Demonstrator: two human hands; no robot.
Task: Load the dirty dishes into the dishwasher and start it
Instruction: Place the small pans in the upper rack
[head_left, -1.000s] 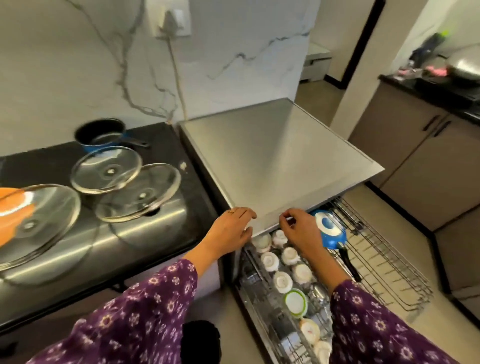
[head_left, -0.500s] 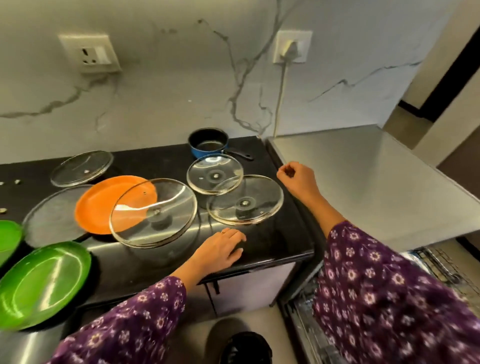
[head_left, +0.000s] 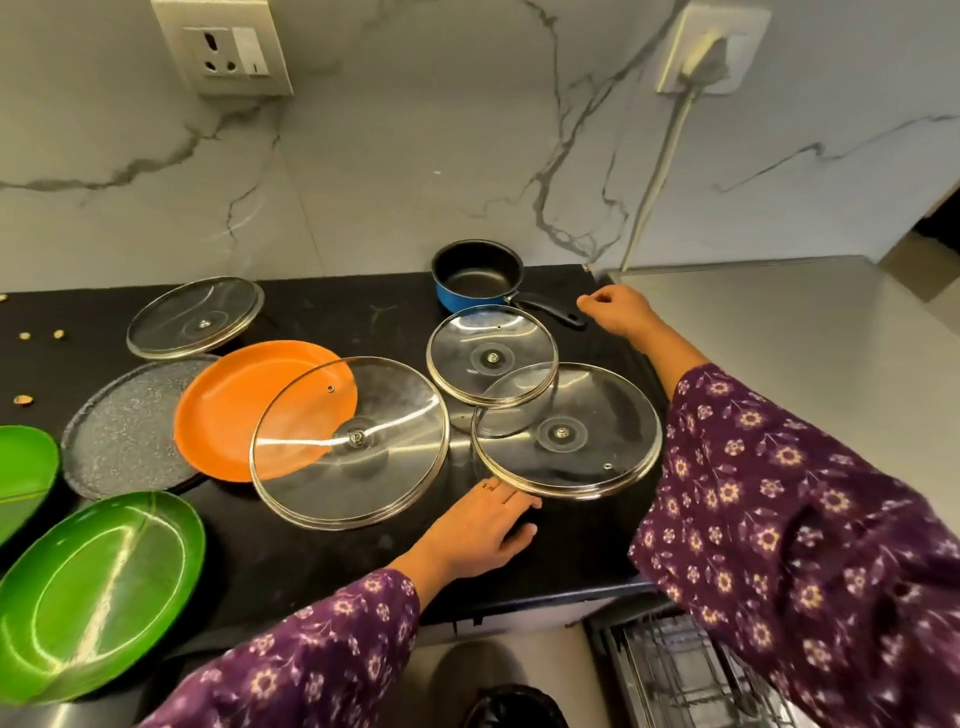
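The blue saucepan (head_left: 475, 280), black inside with its black handle pointing right, stands at the back of the black counter (head_left: 322, 545). The right hand (head_left: 615, 312), fingers curled and empty, is just beside the handle's tip. The left hand (head_left: 483, 530) lies flat, fingers relaxed, at 1 large glass lid (head_left: 566, 431).

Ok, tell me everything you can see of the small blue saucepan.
The blue saucepan stands upright and empty at the back of the black countertop, near the marble wall. Blue outside, dark lining inside, no lid. Its black handle points right, toward the right hand, whose curled fingers sit by its tip; contact unclear. A small glass lid lies just in front.
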